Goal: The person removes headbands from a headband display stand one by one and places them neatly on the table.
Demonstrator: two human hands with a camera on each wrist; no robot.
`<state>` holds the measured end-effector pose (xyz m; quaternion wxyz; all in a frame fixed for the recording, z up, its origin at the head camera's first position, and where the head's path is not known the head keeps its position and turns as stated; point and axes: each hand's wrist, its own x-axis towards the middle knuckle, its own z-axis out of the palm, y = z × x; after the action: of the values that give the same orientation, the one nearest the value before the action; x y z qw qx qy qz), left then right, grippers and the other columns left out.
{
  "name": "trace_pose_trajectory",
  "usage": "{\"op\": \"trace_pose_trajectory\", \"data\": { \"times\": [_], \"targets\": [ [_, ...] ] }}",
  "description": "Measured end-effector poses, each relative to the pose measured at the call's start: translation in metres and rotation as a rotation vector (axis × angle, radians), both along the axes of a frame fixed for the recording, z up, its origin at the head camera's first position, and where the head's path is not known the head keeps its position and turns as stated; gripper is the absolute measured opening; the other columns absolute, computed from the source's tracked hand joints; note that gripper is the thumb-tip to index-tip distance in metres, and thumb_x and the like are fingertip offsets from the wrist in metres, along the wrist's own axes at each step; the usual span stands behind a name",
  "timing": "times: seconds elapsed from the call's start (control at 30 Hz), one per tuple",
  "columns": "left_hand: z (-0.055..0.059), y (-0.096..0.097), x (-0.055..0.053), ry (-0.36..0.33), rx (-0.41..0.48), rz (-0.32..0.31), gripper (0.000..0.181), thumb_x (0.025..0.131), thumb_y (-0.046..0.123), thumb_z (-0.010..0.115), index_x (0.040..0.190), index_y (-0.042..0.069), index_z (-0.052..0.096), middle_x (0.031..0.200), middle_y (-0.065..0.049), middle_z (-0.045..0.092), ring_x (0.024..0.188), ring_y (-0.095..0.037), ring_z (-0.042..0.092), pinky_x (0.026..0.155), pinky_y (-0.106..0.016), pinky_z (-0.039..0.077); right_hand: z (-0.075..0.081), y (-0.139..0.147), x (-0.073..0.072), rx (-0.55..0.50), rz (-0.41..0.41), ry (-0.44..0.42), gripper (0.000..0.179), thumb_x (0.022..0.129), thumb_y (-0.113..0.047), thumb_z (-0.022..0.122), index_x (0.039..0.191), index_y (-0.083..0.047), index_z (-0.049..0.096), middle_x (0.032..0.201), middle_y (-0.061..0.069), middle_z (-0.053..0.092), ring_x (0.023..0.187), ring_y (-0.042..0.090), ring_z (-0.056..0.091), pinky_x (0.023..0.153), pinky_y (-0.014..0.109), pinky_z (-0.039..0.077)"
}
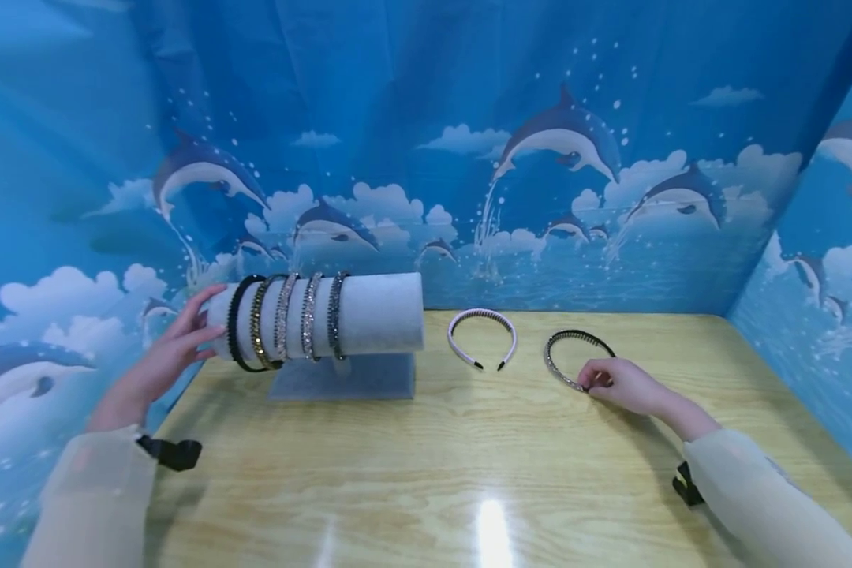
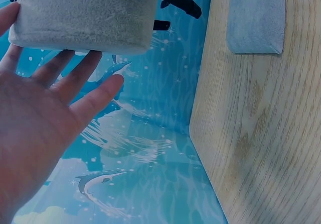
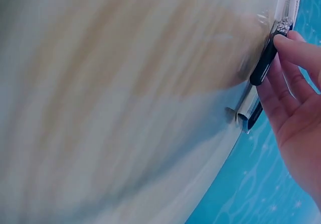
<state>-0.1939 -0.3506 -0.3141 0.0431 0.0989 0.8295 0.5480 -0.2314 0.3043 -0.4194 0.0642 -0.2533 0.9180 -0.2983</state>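
Pale sleeves point(image 1: 88, 497) frame a woodgrain table point(image 1: 369, 465) before a dolphin-print backdrop point(image 1: 412, 95), right grip point(image 1: 626, 386) pinching a headband point(image 1: 547, 354), left grip point(image 1: 172, 347) wide.

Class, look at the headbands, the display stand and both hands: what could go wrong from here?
1. The left hand touches one end of the display roll, so pushing there might tip the stand.
2. The black headband sits nearest those fingers and could get knocked askew.
3. The right hand pinches the glittery headband near one tip, so it might swivel or slip.
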Motion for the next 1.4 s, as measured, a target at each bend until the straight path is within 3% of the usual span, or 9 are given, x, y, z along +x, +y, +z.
{"op": "trace_pose_trajectory", "data": {
  "times": [0.1, 0.33, 0.63, 0.9, 1.17, 1.4],
  "targets": [
    [-0.001, -0.001, 0.000, 0.007, -0.003, -0.004, 0.059, 0.106, 0.028, 0.041, 0.155, 0.039, 0.009, 0.144, -0.002, 0.028, 0.112, -0.002, 0.043, 0.091, -0.039, 0.038, 0.002, -0.009, -0.007, -0.014, 0.010, -0.029, 0.017, 0.084, 0.006, 0.068, 0.094, -0.006, 0.066, 0.093, 0.002, 0.064, 0.085, 0.019, 0.060, 0.075, 0.034, 0.051],
    [-0.004, -0.001, 0.001, -0.003, 0.019, 0.000, 0.060, 0.106, 0.028, 0.042, 0.155, 0.040, 0.008, 0.148, -0.008, 0.023, 0.112, -0.002, 0.041, 0.097, -0.061, 0.027, 0.000, -0.025, -0.024, -0.015, -0.007, -0.054, 0.015, 0.086, 0.005, 0.068, 0.095, -0.006, 0.065, 0.092, 0.003, 0.063, 0.083, 0.018, 0.059, 0.074, 0.036, 0.049],
    [-0.002, -0.002, 0.000, 0.009, -0.006, -0.003, 0.060, 0.106, 0.027, 0.041, 0.155, 0.040, 0.009, 0.146, -0.003, 0.026, 0.113, -0.002, 0.042, 0.091, -0.041, 0.036, -0.005, -0.038, -0.043, -0.053, -0.040, -0.029, 0.014, 0.086, 0.005, 0.067, 0.098, -0.003, 0.066, 0.092, 0.006, 0.064, 0.084, 0.021, 0.060, 0.076, 0.039, 0.050],
    [-0.003, -0.001, 0.000, 0.009, -0.011, 0.000, 0.060, 0.106, 0.028, 0.041, 0.155, 0.039, 0.008, 0.146, -0.003, 0.026, 0.112, -0.001, 0.042, 0.093, -0.048, 0.033, -0.008, -0.047, -0.055, -0.086, -0.080, -0.045, 0.015, 0.085, 0.007, 0.067, 0.099, 0.002, 0.066, 0.094, 0.011, 0.064, 0.088, 0.028, 0.061, 0.080, 0.043, 0.051],
    [-0.003, -0.001, 0.000, 0.003, -0.002, 0.008, 0.061, 0.106, 0.029, 0.042, 0.155, 0.040, 0.008, 0.148, -0.008, 0.024, 0.112, -0.002, 0.040, 0.097, -0.059, 0.029, -0.007, -0.056, -0.060, -0.105, -0.097, -0.005, 0.015, 0.083, 0.006, 0.069, 0.097, 0.004, 0.066, 0.090, 0.011, 0.065, 0.085, 0.027, 0.061, 0.078, 0.040, 0.051],
    [-0.002, -0.001, -0.001, 0.004, 0.000, 0.004, 0.060, 0.106, 0.028, 0.041, 0.155, 0.040, 0.008, 0.148, -0.006, 0.024, 0.113, -0.002, 0.041, 0.096, -0.057, 0.030, -0.006, -0.066, -0.061, -0.120, -0.102, -0.013, 0.016, 0.083, 0.005, 0.070, 0.099, 0.005, 0.066, 0.090, 0.013, 0.065, 0.085, 0.028, 0.061, 0.079, 0.041, 0.050]
  ]
}}
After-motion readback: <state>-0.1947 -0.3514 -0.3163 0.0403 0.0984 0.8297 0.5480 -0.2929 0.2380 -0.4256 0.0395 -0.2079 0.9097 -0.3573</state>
